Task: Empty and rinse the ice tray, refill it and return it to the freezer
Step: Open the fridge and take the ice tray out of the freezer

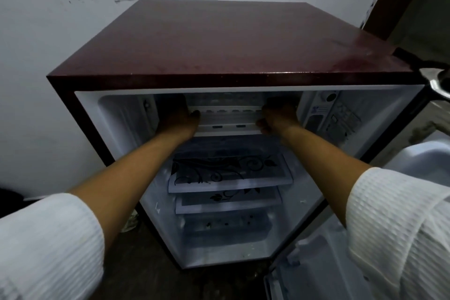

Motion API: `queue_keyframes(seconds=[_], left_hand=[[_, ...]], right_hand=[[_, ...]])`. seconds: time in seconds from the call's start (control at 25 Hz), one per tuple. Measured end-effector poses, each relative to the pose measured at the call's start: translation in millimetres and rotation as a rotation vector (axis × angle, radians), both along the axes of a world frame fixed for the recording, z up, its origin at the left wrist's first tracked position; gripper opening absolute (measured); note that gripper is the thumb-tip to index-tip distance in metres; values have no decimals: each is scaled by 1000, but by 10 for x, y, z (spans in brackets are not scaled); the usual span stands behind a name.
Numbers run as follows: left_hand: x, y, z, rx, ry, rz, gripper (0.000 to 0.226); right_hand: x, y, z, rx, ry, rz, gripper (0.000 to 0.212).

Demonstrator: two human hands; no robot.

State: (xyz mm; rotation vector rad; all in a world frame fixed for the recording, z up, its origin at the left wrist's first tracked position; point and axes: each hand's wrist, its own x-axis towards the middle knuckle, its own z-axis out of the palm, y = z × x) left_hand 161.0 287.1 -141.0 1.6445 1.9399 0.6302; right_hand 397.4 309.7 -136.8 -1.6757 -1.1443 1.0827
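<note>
**Both hands on the ice tray at the freezer mouth**

At the top of the open fridge [233, 56], up around twelve o'clock in the view, both arms reach straight in under the dark red lid. The ice tray [229, 114] sits level across the freezer opening, a pale strip with a row of small pockets showing along its upper edge. The left hand [179, 118] is on its nine o'clock end, fingers curled over the edge, thumb tip showing on the front. The right hand [277, 118] takes the three o'clock end, knuckles bent and closed round that end. So each hand is clamped on the tray, one per end, and the tray spans the gap between them. How deep the tray sits in the freezer cannot be told; the space behind it is dark.

Below the tray, toward six o'clock, two glass shelves [230, 173] with a black leaf-and-swirl print lie stacked one under the other, and a clear drawer [226, 226] sits at the bottom of the cabinet. The control panel [328, 114] shows on the inner wall at three o'clock of the right hand. The fridge door [304, 263] hangs open at five o'clock. White ribbed sleeves [399, 226] are pushed up both forearms. A plain grey wall [73, 19] stands behind the fridge.
</note>
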Motion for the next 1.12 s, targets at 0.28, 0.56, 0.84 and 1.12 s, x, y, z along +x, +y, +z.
queue_keyframes(seconds=[0.28,0.56,0.84,1.12], left_hand=[[125,-52,-29,37,340,-65,74],[70,-100,-96,64,250,-80,76],[62,-460,-69,114,178,-112,74],[26,-838,-54,167,122,-147,71]], right_hand=[[37,-18,-9,29,22,17,30],[63,-10,-73,57,83,-97,17],[65,-96,-77,-32,307,-206,33],[14,-427,-74,-22,417,-364,19]])
